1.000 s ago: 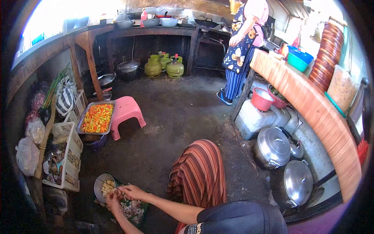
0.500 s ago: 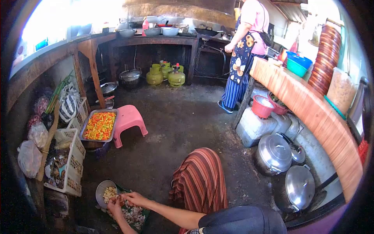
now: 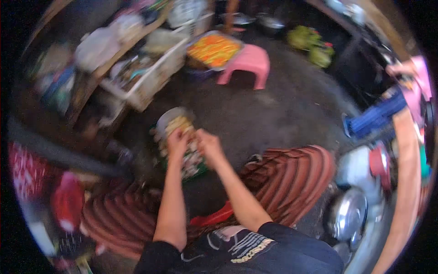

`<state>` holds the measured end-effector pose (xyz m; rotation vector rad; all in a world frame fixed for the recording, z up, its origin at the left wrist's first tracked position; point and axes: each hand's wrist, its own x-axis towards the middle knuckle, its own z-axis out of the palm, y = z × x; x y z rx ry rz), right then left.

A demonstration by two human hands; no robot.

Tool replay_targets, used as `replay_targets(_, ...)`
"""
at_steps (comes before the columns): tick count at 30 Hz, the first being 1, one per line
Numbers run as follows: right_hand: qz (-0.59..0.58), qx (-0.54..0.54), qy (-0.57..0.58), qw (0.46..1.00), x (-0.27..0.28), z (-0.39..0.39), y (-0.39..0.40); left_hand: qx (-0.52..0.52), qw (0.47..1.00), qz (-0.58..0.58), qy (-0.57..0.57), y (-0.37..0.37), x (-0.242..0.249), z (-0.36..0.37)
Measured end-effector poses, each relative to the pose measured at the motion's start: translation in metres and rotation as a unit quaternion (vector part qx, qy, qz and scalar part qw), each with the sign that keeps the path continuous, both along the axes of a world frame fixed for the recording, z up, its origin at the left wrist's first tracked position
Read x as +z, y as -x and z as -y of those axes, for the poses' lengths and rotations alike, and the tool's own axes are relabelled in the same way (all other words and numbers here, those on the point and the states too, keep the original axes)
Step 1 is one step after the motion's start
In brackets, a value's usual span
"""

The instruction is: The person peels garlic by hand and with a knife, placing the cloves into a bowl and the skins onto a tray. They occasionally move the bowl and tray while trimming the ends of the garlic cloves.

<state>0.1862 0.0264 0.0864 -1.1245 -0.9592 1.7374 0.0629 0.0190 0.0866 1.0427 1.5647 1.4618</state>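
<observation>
Two hands meet over the floor work: left hand (image 3: 177, 139) and right hand (image 3: 207, 144), side by side, fingers curled on something small; motion blur hides the grip. Metal bowl (image 3: 171, 119) of pale pieces lies just beyond, nearer the left hand, with a peelings heap (image 3: 191, 160) beneath them.

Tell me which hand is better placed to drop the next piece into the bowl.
Left, probably. The left hand sits right beside the bowl; the right hand is farther off, over the peelings. Blur hides what either holds.
</observation>
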Motion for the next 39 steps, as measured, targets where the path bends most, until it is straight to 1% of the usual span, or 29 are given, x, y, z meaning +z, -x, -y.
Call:
replay_targets(1, 0.016, 0.02, 0.013, 1.0, -0.009, -0.007, -0.001, -0.043, 0.998, -0.033, 0.011, 0.014, -0.027, -0.007)
replay_targets(2, 0.012, 0.012, 0.025, 1.0, 0.004, -0.005, 0.0, -0.043, 0.997, 0.057, -0.021, 0.014, -0.029, -0.008)
replay_targets(3, -0.004, 0.025, 0.021, 0.999, 0.009, -0.008, -0.002, -0.038, 0.994, 0.099, 0.001, 0.014, -0.021, -0.008)
replay_targets(4, -0.01, 0.028, 0.047, 0.998, 0.014, -0.008, -0.004, -0.052, 0.983, 0.175, 0.006, 0.015, -0.011, -0.006)
replay_targets(5, -0.037, 0.047, 0.06, 0.996, 0.017, -0.009, -0.006, -0.049, 0.98, 0.193, 0.001, 0.017, -0.011, -0.005)
replay_targets(6, -0.039, 0.051, 0.061, 0.996, 0.019, -0.009, -0.004, -0.051, 0.976, 0.211, -0.005, 0.018, -0.01, -0.006)
replay_targets(8, -0.008, 0.07, 0.014, 0.997, 0.023, -0.008, -0.005, -0.048, 0.975, 0.216, -0.01, 0.018, -0.009, -0.007)
replay_targets(9, 0.043, 0.075, -0.022, 0.996, 0.018, -0.009, -0.004, -0.045, 0.974, 0.224, -0.014, 0.018, -0.01, -0.008)
replay_targets(10, 0.043, 0.074, -0.019, 0.996, 0.014, -0.009, -0.002, -0.045, 0.973, 0.224, -0.011, 0.017, -0.011, -0.007)
replay_targets(12, 0.072, 0.079, -0.114, 0.988, 0.011, -0.008, 0.002, -0.026, 0.978, 0.204, -0.015, 0.015, -0.005, -0.006)
replay_targets(14, 0.086, 0.081, -0.122, 0.986, 0.007, -0.007, 0.004, -0.022, 0.981, 0.191, -0.003, 0.015, -0.005, -0.006)
replay_targets(16, 0.107, 0.066, -0.141, 0.982, 0.001, -0.006, 0.007, -0.015, 0.985, 0.168, -0.027, 0.014, -0.009, -0.006)
replay_targets(20, 0.109, 0.051, -0.159, 0.98, -0.003, -0.003, 0.012, 0.009, 0.992, 0.123, -0.031, 0.012, -0.011, -0.004)
replay_targets(22, 0.117, 0.036, -0.178, 0.976, 0.0, -0.001, 0.014, 0.009, 0.992, 0.12, -0.034, 0.011, -0.012, -0.004)
replay_targets(23, 0.116, 0.036, -0.179, 0.976, -0.001, -0.001, 0.016, 0.008, 0.992, 0.118, -0.039, 0.01, -0.011, -0.004)
replay_targets(25, 0.077, 0.009, -0.164, 0.983, -0.003, 0.002, 0.019, 0.013, 0.994, 0.104, -0.041, 0.008, -0.01, -0.001)
replay_targets(31, 0.056, -0.028, -0.122, 0.991, 0.006, 0.004, 0.02, 0.031, 0.994, 0.068, -0.074, 0.0, -0.004, 0.002)
replay_targets(33, 0.05, -0.04, -0.117, 0.991, 0.003, 0.003, 0.021, 0.035, 0.994, 0.056, -0.082, -0.002, -0.006, 0.002)
replay_targets(35, 0.045, -0.053, -0.111, 0.991, 0.0, 0.003, 0.022, 0.049, 0.997, 0.0, -0.067, -0.004, -0.009, 0.003)
replay_targets(38, 0.046, -0.064, -0.096, 0.992, -0.004, 0.001, 0.019, 0.065, 0.994, -0.012, -0.089, -0.012, -0.015, 0.002)
replay_targets(39, 0.026, -0.056, -0.07, 0.996, -0.006, 0.0, 0.018, 0.063, 0.994, -0.013, -0.09, -0.011, -0.017, 0.002)
